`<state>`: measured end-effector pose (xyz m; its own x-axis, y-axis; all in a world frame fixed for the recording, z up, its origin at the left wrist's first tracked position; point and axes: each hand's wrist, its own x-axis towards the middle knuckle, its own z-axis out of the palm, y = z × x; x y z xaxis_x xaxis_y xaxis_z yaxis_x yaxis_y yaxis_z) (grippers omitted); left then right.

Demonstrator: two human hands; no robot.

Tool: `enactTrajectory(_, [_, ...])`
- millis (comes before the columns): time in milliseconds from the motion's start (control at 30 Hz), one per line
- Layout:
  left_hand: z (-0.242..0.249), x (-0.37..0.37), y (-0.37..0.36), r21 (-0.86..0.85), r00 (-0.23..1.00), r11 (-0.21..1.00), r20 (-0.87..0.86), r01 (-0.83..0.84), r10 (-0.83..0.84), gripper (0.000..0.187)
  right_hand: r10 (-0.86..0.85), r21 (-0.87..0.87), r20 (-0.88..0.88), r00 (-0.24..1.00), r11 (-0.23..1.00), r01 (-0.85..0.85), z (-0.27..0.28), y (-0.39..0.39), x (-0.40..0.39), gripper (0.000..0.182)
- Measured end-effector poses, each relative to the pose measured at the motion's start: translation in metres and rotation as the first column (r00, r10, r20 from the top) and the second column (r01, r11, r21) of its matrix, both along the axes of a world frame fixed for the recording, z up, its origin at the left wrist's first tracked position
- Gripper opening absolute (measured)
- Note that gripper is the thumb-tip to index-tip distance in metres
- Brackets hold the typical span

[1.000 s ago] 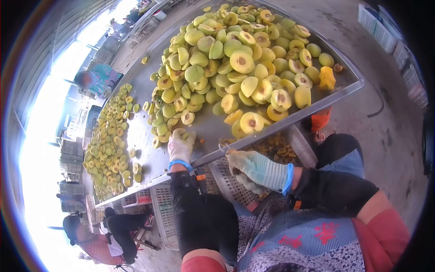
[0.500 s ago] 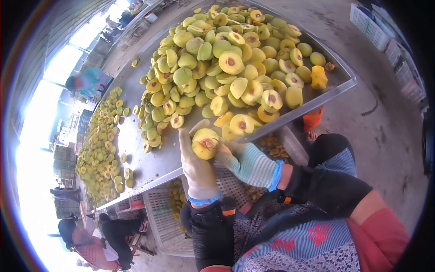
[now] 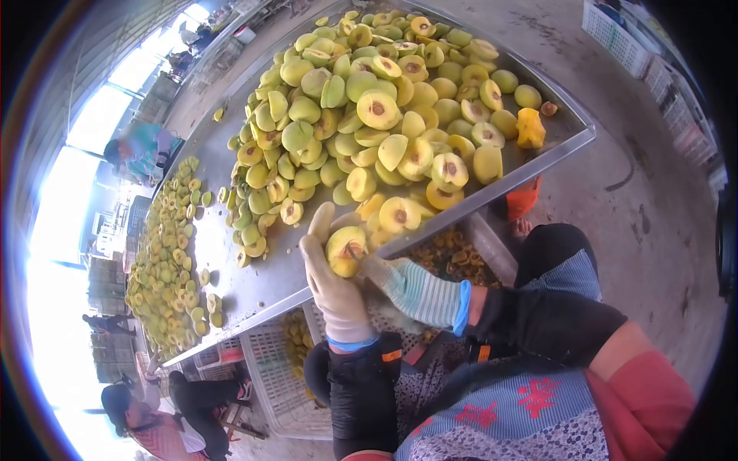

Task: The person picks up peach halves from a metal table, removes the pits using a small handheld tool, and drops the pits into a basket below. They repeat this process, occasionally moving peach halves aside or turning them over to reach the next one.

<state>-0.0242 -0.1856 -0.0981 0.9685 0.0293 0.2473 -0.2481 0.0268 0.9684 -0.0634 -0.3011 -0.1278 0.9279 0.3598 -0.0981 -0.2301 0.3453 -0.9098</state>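
Observation:
In my left hand (image 3: 332, 280), which wears a pale glove, a halved yellow-green peach (image 3: 344, 261) rests with its cut face and brown pit hollow turned up. My right hand (image 3: 407, 286), in a striped white-and-teal glove, is closed with its fingertips at the peach's cut face. A thin dark tip shows at the pit hollow; what the right fingers hold is mostly hidden. Just beyond both hands, a large heap of peach halves (image 3: 377, 110) lies on the metal table (image 3: 246, 284), many showing brown centres.
Below the table edge stand a white plastic crate (image 3: 265, 365) with fruit inside and a container of brown pits (image 3: 453, 257). A second peach pile (image 3: 165, 265) covers the table's left part. Other people (image 3: 146, 419) sit at the left. Stacked crates (image 3: 619, 38) stand at upper right.
The right fingertips have shifted over the cut face, and a dark tip now shows in the pit hollow. The peach stays in the left hand. The whole view has shifted slightly.

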Motion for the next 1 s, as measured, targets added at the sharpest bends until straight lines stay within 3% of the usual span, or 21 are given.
enactTrajectory(33, [0.001, 0.002, 0.003, 0.238, 0.996, 0.971, 0.09, -0.008, -0.014, 0.068, -0.04, -0.068, 0.097, 0.995, 0.997, 0.047, -0.008, 0.001, 0.002, 0.044])
enactTrajectory(100, [0.001, 0.003, 0.005, 0.261, 0.999, 0.965, 0.029, 0.02, -0.029, 0.071, -0.119, -0.214, 0.259, 0.958, 0.96, 0.178, -0.022, 0.004, 0.006, 0.043])
enactTrajectory(133, [0.002, 0.006, 0.005, 0.045, 0.993, 0.998, -0.114, 0.047, -0.042, 0.07, -0.154, -0.285, 0.328, 0.932, 0.925, 0.253, -0.027, 0.006, 0.006, 0.042])
enactTrajectory(200, [0.014, 0.011, 0.008, -0.251, 0.898, 0.954, -0.361, 0.167, -0.252, 0.064, -0.184, -0.23, 0.325, 0.928, 0.936, 0.266, -0.027, 0.012, 0.002, 0.045])
enactTrajectory(233, [0.014, 0.01, 0.006, -0.273, 0.908, 0.958, -0.372, 0.092, -0.194, 0.063, -0.197, -0.202, 0.329, 0.924, 0.941, 0.273, -0.022, 0.013, 0.003, 0.046])
enactTrajectory(267, [0.011, 0.008, 0.0, -0.293, 0.913, 0.956, -0.385, 0.019, -0.136, 0.061, -0.071, -0.181, 0.091, 0.993, 0.98, 0.087, -0.016, 0.008, 0.0, 0.049])
enactTrajectory(300, [0.01, 0.004, -0.005, -0.309, 0.913, 0.949, -0.401, -0.055, -0.077, 0.06, 0.076, -0.113, -0.147, 0.986, 0.989, -0.093, 0.015, -0.004, -0.005, 0.051])
enactTrajectory(333, [0.011, 0.002, -0.008, -0.327, 0.914, 0.938, -0.405, -0.116, -0.029, 0.059, 0.231, -0.006, -0.361, 0.904, 0.968, -0.25, 0.033, -0.011, -0.006, 0.054])
enactTrajectory(433, [0.01, 0.004, -0.006, -0.198, 0.933, 0.974, -0.36, -0.107, 0.029, 0.065, 0.238, -0.1, -0.463, 0.854, 0.943, -0.317, 0.04, -0.013, 0.0, 0.067])
enactTrajectory(533, [0.005, 0.0, -0.01, -0.17, 0.952, 0.978, -0.297, -0.124, 0.069, 0.065, 0.268, -0.046, -0.469, 0.842, 0.944, -0.327, 0.031, -0.012, -0.001, 0.065])
enactTrajectory(633, [0.005, -0.002, -0.003, -0.32, 0.943, 0.947, -0.301, 0.037, -0.139, 0.062, 0.586, 0.456, -0.457, 0.669, 0.8, -0.39, 0.024, -0.021, -0.005, 0.061])
enactTrajectory(667, [0.006, -0.003, -0.004, -0.382, 0.936, 0.923, -0.304, 0.048, -0.175, 0.056, 0.683, 0.626, -0.411, 0.604, 0.693, -0.357, 0.019, -0.023, -0.005, 0.058])
enactTrajectory(767, [0.008, -0.004, -0.009, -0.549, 0.911, 0.835, -0.325, 0.035, -0.252, 0.041, 0.771, 0.804, -0.31, 0.556, 0.524, -0.279, 0.01, -0.025, -0.006, 0.058])
enactTrajectory(833, [0.004, 0.001, -0.004, -0.636, 0.896, 0.77, -0.365, -0.041, -0.253, 0.033, 0.784, 0.771, -0.317, 0.534, 0.541, -0.336, 0.012, -0.027, -0.009, 0.059])
enactTrajectory(867, [-0.01, 0.018, 0.014, -0.889, 0.843, 0.441, -0.141, 0.123, -0.52, 0.023, 0.803, 0.747, -0.316, 0.505, 0.539, -0.39, 0.015, -0.028, -0.014, 0.059])
enactTrajectory(900, [-0.014, 0.022, 0.029, -0.902, 0.878, 0.424, -0.132, 0.086, -0.46, 0.03, 0.823, 0.721, -0.315, 0.473, 0.531, -0.445, 0.018, -0.028, -0.018, 0.059])
enactTrajectory(967, [-0.006, 0.023, 0.068, -0.823, 0.935, 0.568, -0.189, 0.016, -0.301, 0.031, 0.742, 0.659, -0.394, 0.543, 0.64, -0.396, 0.016, -0.024, -0.024, 0.061])
enactTrajectory(1000, [0.006, 0.015, 0.084, -0.687, 0.964, 0.718, -0.248, -0.107, -0.094, 0.033, 0.724, 0.657, -0.414, 0.552, 0.658, -0.369, 0.013, -0.025, -0.024, 0.061])
